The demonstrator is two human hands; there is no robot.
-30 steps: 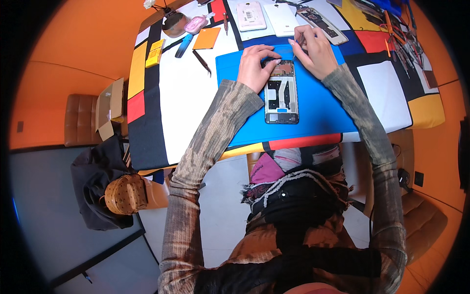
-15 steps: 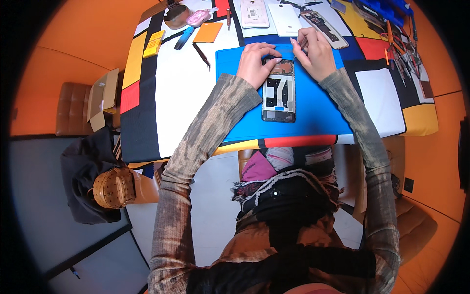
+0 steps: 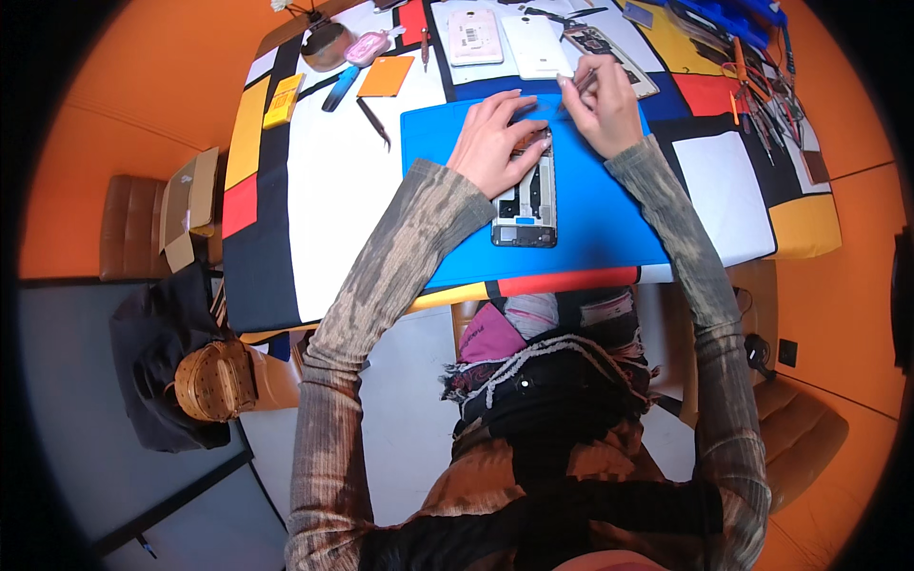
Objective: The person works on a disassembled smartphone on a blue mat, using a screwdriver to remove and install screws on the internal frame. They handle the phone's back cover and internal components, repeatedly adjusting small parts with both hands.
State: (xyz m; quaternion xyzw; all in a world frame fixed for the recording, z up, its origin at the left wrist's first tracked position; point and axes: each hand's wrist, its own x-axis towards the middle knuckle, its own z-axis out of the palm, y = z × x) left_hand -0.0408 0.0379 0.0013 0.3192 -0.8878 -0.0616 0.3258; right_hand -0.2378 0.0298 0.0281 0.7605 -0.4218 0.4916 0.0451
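Down at the near edge of the desk (image 3: 324, 205), an opened phone (image 3: 526, 198) lies on a blue mat (image 3: 609, 224), its bare insides facing up and its long side running away from the person. The left hand (image 3: 490, 143) rests flat over the phone's far end, fingers spread and slack, pressing it to the mat rather than closing round it; its grip holds nothing. Just beside it, to the right, the right hand (image 3: 602, 107) is pinched shut on a thin metal tool (image 3: 571, 88), probably tweezers, though it is too small to be sure. The tool's tip points left, toward the phone's top edge; whether it touches cannot be told.

Left of the mat, a slim dark tool (image 3: 374, 122) lies on the white part of the cloth. Beyond it sit an orange card (image 3: 386, 76), a yellow pad (image 3: 284, 99) and a pink case (image 3: 367, 48). Past the hands, at the far edge, lie a pinkish phone back (image 3: 474, 36), a white phone (image 3: 536, 45) and another opened phone (image 3: 609, 57). Far right, screwdrivers (image 3: 752, 90) lie in a loose row.
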